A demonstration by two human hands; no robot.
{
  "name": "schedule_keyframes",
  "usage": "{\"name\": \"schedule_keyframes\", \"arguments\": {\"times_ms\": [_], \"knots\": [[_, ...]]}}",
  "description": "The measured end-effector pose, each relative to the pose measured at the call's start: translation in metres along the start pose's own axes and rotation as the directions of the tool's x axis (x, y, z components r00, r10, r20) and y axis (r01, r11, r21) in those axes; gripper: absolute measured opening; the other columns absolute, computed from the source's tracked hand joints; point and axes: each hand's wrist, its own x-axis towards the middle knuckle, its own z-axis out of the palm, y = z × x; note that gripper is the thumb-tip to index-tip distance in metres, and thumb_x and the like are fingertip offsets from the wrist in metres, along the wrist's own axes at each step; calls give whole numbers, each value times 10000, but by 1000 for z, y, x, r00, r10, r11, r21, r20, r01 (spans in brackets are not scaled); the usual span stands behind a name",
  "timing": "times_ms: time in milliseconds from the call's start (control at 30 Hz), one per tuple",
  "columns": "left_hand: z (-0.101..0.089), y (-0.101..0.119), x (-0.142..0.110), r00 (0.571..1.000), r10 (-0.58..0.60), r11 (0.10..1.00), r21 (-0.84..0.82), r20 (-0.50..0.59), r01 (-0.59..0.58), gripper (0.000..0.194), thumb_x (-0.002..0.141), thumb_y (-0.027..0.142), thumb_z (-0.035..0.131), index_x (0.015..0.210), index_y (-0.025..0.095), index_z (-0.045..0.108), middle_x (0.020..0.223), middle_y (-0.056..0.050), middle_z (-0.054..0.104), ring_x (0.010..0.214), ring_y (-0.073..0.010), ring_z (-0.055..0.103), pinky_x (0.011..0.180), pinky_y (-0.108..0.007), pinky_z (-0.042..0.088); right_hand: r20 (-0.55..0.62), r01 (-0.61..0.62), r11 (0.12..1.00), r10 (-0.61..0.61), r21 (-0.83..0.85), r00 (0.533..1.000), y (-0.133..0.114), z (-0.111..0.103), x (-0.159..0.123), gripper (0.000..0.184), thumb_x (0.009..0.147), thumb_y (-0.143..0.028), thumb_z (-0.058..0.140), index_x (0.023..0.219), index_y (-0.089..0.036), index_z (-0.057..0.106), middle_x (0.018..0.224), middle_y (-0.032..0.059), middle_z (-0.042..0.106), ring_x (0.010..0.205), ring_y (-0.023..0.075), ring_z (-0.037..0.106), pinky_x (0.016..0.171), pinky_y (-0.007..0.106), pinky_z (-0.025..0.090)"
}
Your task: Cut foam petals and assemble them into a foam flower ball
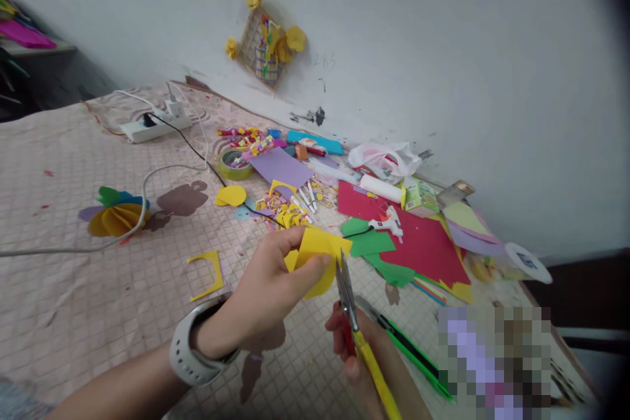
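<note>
L hand (263, 295) yellow paper (315, 262), R hand (384, 361) scissors (347, 295)

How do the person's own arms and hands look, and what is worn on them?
The left hand and right hand wear no gloves, and both forearms are bare, with no sleeves in view. A chunky white watch-like band circles the left wrist; its face does not show.
</note>
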Motion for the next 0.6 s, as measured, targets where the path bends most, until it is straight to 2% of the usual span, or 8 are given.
{"name": "schedule_keyframes", "arguments": {"times_ms": [167, 267, 600], "knots": [[3, 1, 0, 999, 13, 999, 44, 34, -14, 159, 763, 323, 612, 722, 175, 572, 672, 8, 569, 577, -107, 507, 515, -222, 401, 35, -52, 999, 52, 4, 998, -22, -2, 0, 607, 759, -819, 485, 939, -247, 584, 665, -4, 511, 573, 165, 475, 502, 272, 379], [5, 1, -1, 998, 30, 998, 62, 50, -33, 162, 776, 320, 602, 712, 174, 571, 675, 6, 572, 586, -108, 503, 524, -223, 397, 13, -52, 998, 53, -31, 999, -32, -2, -1, 598, 761, -815, 491, 922, -244, 573, 668, -4, 508, 587, 167, 468, 511, 274, 370], [8, 2, 0, 995, 37, 999, 28, 92, -40, 153, 787, 285, 597, 698, 164, 567, 648, 17, 542, 563, -96, 463, 511, -222, 369, -3, -57, 995, 57, -88, 998, -45, -6, -1, 613, 766, -814, 483, 921, -227, 571, 691, -2, 514, 608, 167, 462, 526, 274, 330]]}}
